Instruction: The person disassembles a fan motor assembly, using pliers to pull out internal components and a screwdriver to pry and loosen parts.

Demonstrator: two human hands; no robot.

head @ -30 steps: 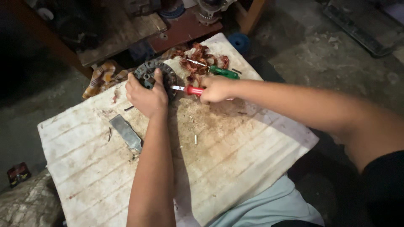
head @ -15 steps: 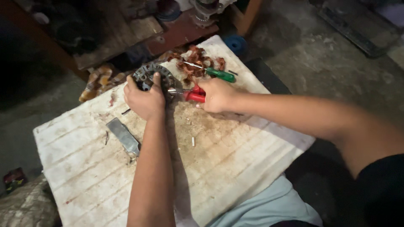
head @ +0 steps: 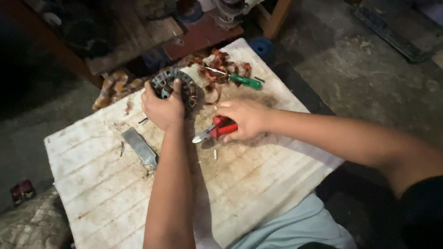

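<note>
We start with the big white corrugated surface (head: pixel 258 184), stained rusty brown, and everything gets placed off the round dark stator (head: pixel 177 87) sitting near its far edge. Our left hand (head: pixel 161 107) is clamped over the stator's near rim, thumb up on top, pinning it down. Just to the right of the stator and a touch nearer us, our right hand (head: pixel 247 118) is closed around the red handles of the cutters (head: pixel 216 131). Their long axis runs left to right, metal nose pointing left and slightly toward us, so the tip sits below the stator, apart from it, close beside the left forearm. The right hand is the one that has to close that gap; the stator lies up and left of the nose.

Beyond and right of the stator, a tangle of copper wire (head: pixel 217 69), with a green-handled screwdriver (head: pixel 244 81) lying across it. Left and nearer us from the stator, a flat grey metal bar (head: pixel 140 147).

Against a second ago: the cutters were right at the stator's edge; now they have pulled back toward us, while the left hand has kept its grip.
</note>
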